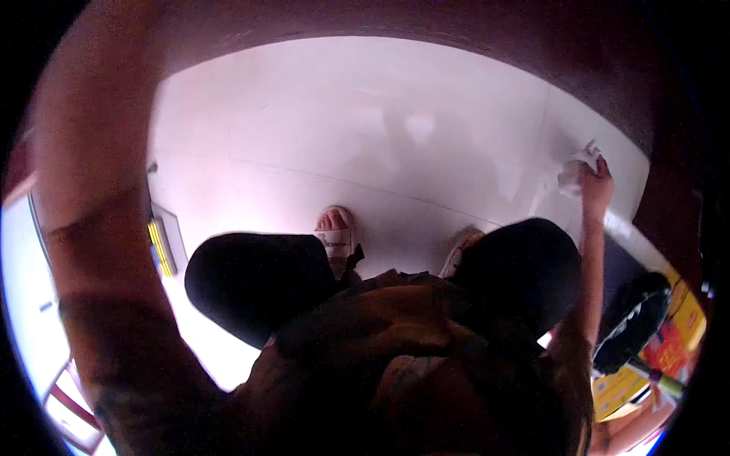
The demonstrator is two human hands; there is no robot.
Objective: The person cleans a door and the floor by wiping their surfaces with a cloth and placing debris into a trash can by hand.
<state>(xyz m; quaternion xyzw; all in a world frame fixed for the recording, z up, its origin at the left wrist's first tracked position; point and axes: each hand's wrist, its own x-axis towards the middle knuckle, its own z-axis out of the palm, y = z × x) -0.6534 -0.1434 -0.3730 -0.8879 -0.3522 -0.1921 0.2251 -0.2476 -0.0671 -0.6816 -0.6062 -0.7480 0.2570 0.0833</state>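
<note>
The floor point(289, 106) is pale and glossy, marked by thin lines and shadow. A slip underfoot is judged possible if it is damp; dampness cannot be confirmed. A dark reddish-brown surface point(395, 19) bounds the far side and curves down the right; a knock against it is a risk if the person rises abruptly. The left arm point(99, 167) extends up the left edge. The left grip is out of view; its state cannot be told. The right knee point(525, 262) stands beside the right forearm and limits inward movement. Yellow packaging point(688, 311) and a dark item point(635, 319) crowd the lower right, where a careless elbow could disturb them. A foot in an open-toed shoe point(334, 228) rests on the floor. The right grip point(597, 186) is closed on a crumpled white wad point(570, 179) at the floor's right side. The wad's loose edges could tear or drag if pulled hard.
</note>
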